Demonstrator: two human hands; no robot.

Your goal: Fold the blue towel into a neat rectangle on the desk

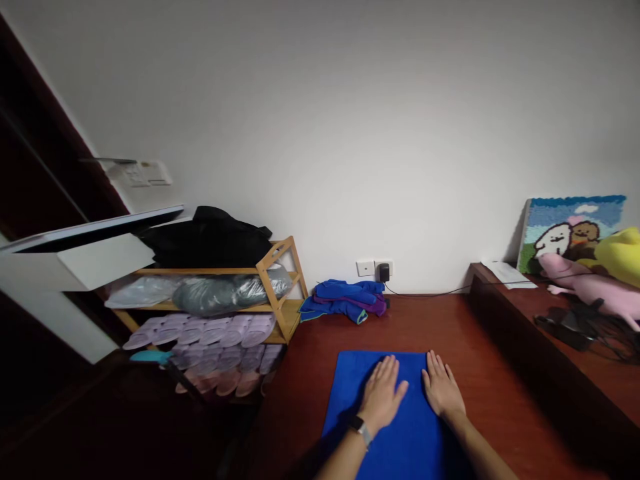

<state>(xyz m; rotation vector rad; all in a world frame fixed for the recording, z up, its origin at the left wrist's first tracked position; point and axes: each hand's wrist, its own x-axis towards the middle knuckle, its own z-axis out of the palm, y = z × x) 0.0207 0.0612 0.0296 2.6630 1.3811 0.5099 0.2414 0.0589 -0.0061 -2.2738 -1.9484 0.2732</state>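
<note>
A blue cloth (350,400) lies spread flat on the red-brown floor (450,333) in front of me. My left hand (383,393), with a watch on its wrist, rests palm down on the cloth, fingers stretched out. My right hand (441,387) lies flat beside it on the cloth's right part, fingers also spread. Neither hand holds anything.
A heap of blue and purple cloths (345,299) sits by the wall under a socket with a charger (383,271). A wooden rack (280,293) with slippers and bags stands at left. A raised dark ledge (505,313) at right carries plush toys (595,283), papers and a picture.
</note>
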